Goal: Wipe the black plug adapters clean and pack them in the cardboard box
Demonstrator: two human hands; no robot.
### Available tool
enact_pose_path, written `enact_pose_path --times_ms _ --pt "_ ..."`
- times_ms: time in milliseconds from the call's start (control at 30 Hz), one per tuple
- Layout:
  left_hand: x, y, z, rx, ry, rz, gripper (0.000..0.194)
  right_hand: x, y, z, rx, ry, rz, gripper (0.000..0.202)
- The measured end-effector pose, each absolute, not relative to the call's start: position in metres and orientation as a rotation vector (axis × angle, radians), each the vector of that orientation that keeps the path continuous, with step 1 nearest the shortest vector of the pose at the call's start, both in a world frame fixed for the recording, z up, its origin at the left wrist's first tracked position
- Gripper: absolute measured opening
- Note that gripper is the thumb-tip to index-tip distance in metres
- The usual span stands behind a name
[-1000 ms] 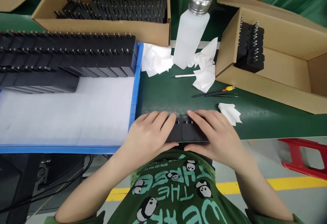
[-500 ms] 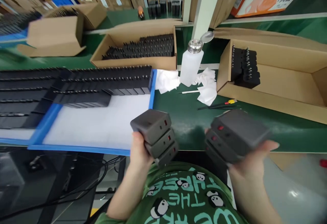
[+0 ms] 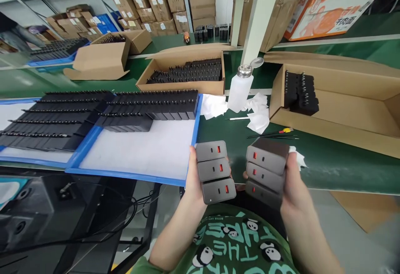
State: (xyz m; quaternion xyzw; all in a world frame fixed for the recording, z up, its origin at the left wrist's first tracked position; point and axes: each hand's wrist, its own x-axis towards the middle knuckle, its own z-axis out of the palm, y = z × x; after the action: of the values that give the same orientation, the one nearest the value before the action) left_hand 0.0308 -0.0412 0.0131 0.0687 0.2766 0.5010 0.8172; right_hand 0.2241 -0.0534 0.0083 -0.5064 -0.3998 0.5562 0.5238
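L hand (image 3: 194, 184): thumb up outer side, fingertips at inner side; L stack (image 3: 215, 169) (3 grey units) clamped between.
R hand (image 3: 294, 182): mirror of L; thumb on outer side, fingertip just showing at inner side, R stack (image 3: 265, 169) (3 units) gripped. Slight blur on lowest unit.
Reason for grip: prob. squeezed from both sides so 3 loose units stay together & slotted ends stay uncovered.
Slotted ends: L stack faces head cam near square-on, red + dark slots visible on all 3; R stack angled, one dark flank also showing. Likely turned up so slots can be viewed together.
Stack posn: each within own hand, at near edge of bench (image 3: 337, 174); stacks near each other, not touching. Bench contact: can't tell.
Blue tray (image 3: 156, 153): L of L hand, its R edge just beside; pinned units (image 3: 150, 105) in tight rows, pins up, presumably to protect pins.
R carton (image 3: 353, 92): beyond R hand, to R; few units at L end, pins up.
Bottle (image 3: 240, 92): upright beyond stacks, cap open, wipes (image 3: 214, 106) adj., prob. for quick reach.
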Motion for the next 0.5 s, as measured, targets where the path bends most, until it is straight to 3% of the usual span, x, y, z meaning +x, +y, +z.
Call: enact_pose_path --times_ms 233,400,500 --pt "0.018 -0.040 0.015 0.120 0.730 1.285 0.068 0.257 -0.029 -0.018 -1.571 -2.061 -0.035 0.056" --pt "0.026 -0.033 0.026 0.093 0.989 1.506 0.061 0.216 -0.039 0.007 -1.534 -2.096 -0.347 0.088" --pt "0.029 -0.023 0.031 0.064 1.058 1.579 0.053 0.176 -0.056 0.021 -1.171 -2.231 -0.312 0.089"
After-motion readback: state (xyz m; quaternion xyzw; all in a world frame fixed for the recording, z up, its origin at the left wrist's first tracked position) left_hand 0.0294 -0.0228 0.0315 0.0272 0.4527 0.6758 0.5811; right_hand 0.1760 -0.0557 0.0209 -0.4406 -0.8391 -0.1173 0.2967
